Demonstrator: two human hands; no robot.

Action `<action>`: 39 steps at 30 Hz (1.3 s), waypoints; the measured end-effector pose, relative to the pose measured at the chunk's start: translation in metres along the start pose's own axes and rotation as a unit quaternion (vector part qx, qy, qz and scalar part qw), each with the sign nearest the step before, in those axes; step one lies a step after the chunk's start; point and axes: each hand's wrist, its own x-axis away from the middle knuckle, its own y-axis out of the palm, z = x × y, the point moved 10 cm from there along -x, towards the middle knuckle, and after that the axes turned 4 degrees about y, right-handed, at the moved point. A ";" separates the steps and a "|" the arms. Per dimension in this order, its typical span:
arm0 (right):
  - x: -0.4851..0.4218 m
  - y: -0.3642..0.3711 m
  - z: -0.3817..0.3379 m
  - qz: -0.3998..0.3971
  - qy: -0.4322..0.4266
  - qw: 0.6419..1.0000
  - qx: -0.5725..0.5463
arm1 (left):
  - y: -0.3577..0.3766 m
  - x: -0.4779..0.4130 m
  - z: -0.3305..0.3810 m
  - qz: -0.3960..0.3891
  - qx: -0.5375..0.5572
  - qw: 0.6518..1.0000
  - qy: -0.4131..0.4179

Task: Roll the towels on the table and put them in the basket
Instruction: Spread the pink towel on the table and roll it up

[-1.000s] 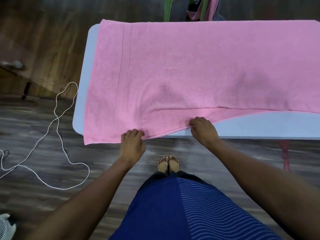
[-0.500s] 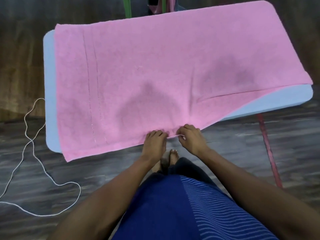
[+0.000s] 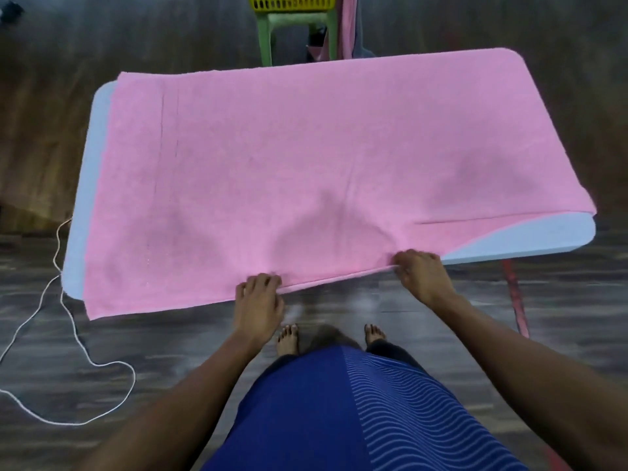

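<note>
A large pink towel [image 3: 306, 158] lies spread flat over almost the whole pale blue table [image 3: 543, 236]. Its near edge hangs a little past the table's front. My left hand [image 3: 260, 297] pinches that near edge at the middle. My right hand [image 3: 419, 271] grips the same edge further right, where a thin fold of the hem is turned up. A bare corner of the table shows at the right. A yellow basket [image 3: 292, 2] stands on a green stool [image 3: 272, 32] beyond the far side.
Another pink cloth [image 3: 348, 28] hangs beside the stool. A white cord [image 3: 64, 321] loops over the wooden floor at the left. A red strap [image 3: 516, 297] runs down by the table's right front. My bare feet stand just under the near edge.
My hands have moved apart along the near edge, the right one sliding to the right. The view has tilted up, so the basket and stool now show.
</note>
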 end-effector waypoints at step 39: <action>-0.005 -0.069 0.203 0.076 -0.077 0.992 -0.058 | 0.045 -0.057 0.223 -0.021 0.018 0.999 -0.035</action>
